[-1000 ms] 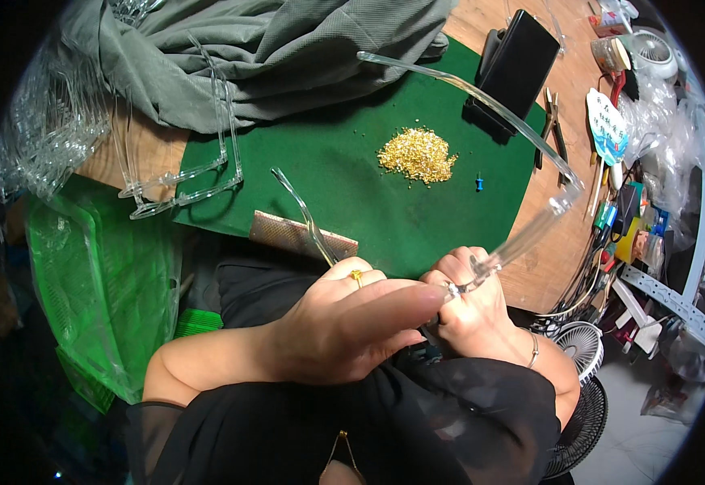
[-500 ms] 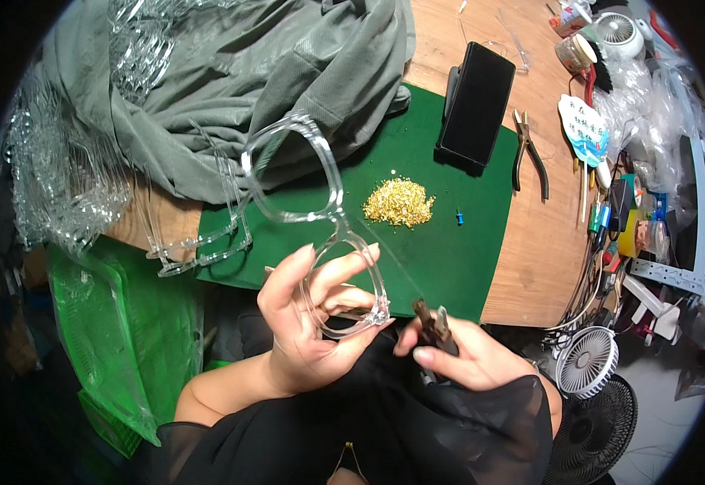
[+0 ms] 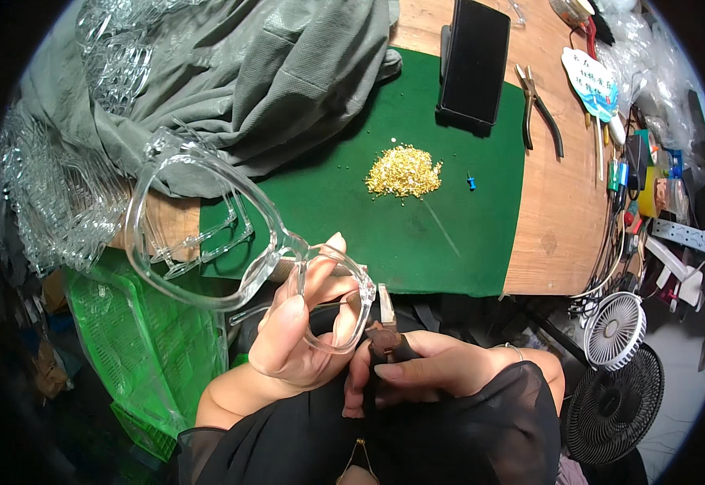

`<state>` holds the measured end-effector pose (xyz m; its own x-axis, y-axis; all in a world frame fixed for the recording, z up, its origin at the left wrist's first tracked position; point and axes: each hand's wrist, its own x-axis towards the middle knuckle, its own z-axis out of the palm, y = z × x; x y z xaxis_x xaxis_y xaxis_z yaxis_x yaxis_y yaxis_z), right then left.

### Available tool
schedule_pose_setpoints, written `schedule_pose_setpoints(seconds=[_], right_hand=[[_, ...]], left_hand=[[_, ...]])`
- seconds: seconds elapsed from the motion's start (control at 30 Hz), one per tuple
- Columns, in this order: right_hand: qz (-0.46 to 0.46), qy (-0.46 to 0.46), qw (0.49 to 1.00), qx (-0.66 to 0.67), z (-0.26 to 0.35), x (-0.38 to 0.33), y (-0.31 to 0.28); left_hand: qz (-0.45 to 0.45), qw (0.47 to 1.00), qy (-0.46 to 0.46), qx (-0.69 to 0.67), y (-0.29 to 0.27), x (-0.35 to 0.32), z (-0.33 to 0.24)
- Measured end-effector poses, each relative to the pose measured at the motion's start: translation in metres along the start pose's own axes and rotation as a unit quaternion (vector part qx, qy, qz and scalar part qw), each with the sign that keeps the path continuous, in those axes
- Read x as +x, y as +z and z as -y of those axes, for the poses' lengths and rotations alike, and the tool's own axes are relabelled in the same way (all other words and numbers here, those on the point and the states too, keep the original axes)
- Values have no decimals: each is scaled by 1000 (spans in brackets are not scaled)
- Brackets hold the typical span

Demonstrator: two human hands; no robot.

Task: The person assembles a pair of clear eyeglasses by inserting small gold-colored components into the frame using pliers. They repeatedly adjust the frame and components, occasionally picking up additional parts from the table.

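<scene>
My left hand [image 3: 288, 335] is closed around a clear plastic eyeglass frame [image 3: 290, 241], its fingers on the rim of one lens opening. The other lens opening points to the far left, tilted above the green mat [image 3: 457, 267]. My right hand [image 3: 441, 368] grips pliers [image 3: 386, 333]. Their metal jaws stand upright right beside the outer corner of the frame; whether they touch it I cannot tell. A thin grey rod [image 3: 249, 310] sticks out to the left of my left hand. On the mat lie a heap of tiny gold-coloured pieces [image 3: 405, 171] and a blue push pin [image 3: 472, 183].
Another clear frame [image 3: 207, 260] rests at the mat's left edge. Grey cloth [image 3: 288, 81] and piled clear frames [image 3: 61, 186] fill the left. A black phone-like device [image 3: 473, 69] and second pliers [image 3: 536, 113] lie at the far right, and a white fan [image 3: 615, 330] stands nearer.
The eyeglass frame has tilted and swung left and nearer. My right hand has brought the pliers leftward to its corner. The view has shifted slightly.
</scene>
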<state>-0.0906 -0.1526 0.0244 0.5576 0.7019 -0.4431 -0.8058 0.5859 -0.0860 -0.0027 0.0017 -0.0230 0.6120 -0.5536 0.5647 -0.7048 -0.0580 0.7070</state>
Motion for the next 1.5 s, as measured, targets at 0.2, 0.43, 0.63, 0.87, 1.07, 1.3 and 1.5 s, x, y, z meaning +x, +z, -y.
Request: schedule_pose_setpoints(seconds=[0.2, 0.43, 0.63, 0.87, 1.07, 1.3, 1.5], right_hand=[[45, -36, 996, 67, -17, 8, -12], [63, -84, 981, 166, -28, 14, -7], [96, -105, 985, 100, -32, 20, -17], [-42, -93, 992, 67, -3, 6, -7], [-332, -178, 802, -464, 30, -21, -47], [-513, -330, 349, -711, 48, 26, -116], [-523, -290, 368, -712, 52, 28, -112]], left_hand=[[69, 990, -35, -116, -8, -7, 3], [81, 970, -107, -201, -9, -13, 3], [33, 878, -303, -368, -13, -26, -3], [8, 994, -37, -107, 13, 5, 21], [-49, 961, -136, -237, -13, 9, -3], [-17, 883, -236, -404, -5, 11, -11], [-9, 897, -261, -356, -9, 4, -3]])
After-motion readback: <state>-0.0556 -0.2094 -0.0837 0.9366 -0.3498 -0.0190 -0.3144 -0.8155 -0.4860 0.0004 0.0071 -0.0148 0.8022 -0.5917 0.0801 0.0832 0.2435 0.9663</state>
